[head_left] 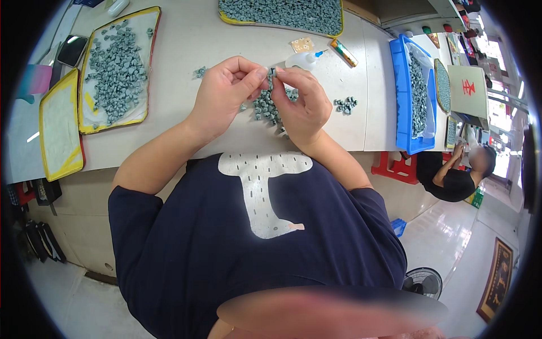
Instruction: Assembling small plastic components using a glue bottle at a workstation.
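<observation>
My left hand [224, 95] and my right hand [304, 103] meet over the table, thumbs and forefingers pinched close together. Between the fingertips, mostly at the right hand's, shows a small grey-green piece [273, 73]. Whatever the left fingers pinch is hidden. Below the hands lies a pile of similar small grey-green pieces [264, 107], partly covered by the right hand. A smaller group of these pieces [346, 105] lies to the right, and a few loose pieces [200, 72] sit left of the left hand.
Beyond the hands lie a clear bottle with a blue tip [305, 60] and an orange-green tube [344, 52]. Yellow-edged trays of pieces stand left [84, 107] and at the back [271, 24]. A blue crate [402, 96] stands right. Another person [454, 178] sits farther right.
</observation>
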The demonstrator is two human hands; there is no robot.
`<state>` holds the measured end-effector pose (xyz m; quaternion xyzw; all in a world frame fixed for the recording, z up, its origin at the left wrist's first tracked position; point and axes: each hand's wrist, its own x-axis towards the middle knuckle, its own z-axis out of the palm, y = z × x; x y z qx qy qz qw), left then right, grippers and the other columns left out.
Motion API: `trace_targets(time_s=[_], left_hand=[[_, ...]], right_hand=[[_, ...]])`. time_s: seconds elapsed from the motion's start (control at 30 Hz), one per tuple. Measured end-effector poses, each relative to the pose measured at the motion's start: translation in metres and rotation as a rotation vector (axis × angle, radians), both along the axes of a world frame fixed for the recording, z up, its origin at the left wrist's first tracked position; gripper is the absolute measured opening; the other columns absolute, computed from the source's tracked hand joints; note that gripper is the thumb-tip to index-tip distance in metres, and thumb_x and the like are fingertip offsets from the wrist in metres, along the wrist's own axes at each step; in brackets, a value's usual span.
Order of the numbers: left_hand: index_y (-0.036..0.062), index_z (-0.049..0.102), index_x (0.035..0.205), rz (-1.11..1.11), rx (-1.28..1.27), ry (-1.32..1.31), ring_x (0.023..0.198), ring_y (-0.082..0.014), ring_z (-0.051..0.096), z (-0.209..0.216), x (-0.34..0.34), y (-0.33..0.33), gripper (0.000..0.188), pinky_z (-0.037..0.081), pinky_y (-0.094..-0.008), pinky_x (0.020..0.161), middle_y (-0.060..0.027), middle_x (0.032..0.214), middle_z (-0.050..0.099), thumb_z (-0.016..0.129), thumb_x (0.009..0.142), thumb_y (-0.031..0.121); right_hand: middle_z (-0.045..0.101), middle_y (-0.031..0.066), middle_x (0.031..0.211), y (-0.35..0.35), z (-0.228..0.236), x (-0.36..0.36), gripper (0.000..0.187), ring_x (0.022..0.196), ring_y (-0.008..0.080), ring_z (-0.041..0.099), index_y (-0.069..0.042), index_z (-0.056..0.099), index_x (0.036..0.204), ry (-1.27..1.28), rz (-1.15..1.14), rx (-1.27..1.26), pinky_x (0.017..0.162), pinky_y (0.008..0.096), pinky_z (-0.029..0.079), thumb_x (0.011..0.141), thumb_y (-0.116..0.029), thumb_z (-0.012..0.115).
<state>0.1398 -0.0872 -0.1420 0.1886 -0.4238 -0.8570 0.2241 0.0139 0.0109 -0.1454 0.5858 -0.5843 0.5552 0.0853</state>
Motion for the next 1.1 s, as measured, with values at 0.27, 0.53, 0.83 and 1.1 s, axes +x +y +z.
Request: trace_targets(time_s=[0.27,0.53,0.83,1.1], left_hand=[[-0.0010,0.058,0.095,0.016,-0.125,0.010,0.077,-0.0059,0.056,0.003,-0.001,0.007,0.015,0.046,-0.0197,0.068,-0.0048,0.083,0.064,0.060,0.093,0.013],[0.0011,0.063,0.094,0.163,-0.719,-0.132,0.072,-0.0093,0.060,0.001,-0.003,0.004,0.011,0.047,-0.0227,0.064,-0.0052,0.084,0.066,0.062,0.091,0.012],[0.0007,0.063,0.095,0.100,-0.765,-0.142,0.069,-0.0091,0.057,0.000,-0.008,0.005,0.013,0.045,-0.0232,0.061,-0.0040,0.083,0.065,0.056,0.094,0.011],[-0.0003,0.062,0.096,-0.143,-0.270,-0.108,0.067,-0.0052,0.046,0.002,-0.010,0.005,0.024,0.040,-0.0197,0.061,0.0002,0.078,0.060,0.050,0.099,0.019]], right_hand=[[0.067,0.0134,0.088,0.007,0.002,-0.006,0.034,0.080,0.0210,0.066,0.003,0.059,0.098,-0.009,0.021,-0.030,0.070,0.0277,0.053,0.068,0.018,0.069],[0.067,0.0115,0.089,0.005,0.009,-0.008,0.032,0.077,0.0180,0.065,0.002,0.060,0.097,0.027,0.003,0.030,0.067,0.0254,0.052,0.070,0.015,0.070],[0.068,0.0090,0.089,0.019,0.015,-0.010,0.025,0.073,0.0148,0.064,0.002,0.062,0.100,-0.155,-0.051,0.252,0.064,0.0227,0.050,0.076,0.007,0.068],[0.068,0.0083,0.089,0.018,0.015,-0.017,0.021,0.073,0.0137,0.063,-0.001,0.069,0.101,-0.046,-0.002,0.165,0.062,0.0232,0.049,0.081,0.003,0.067]])
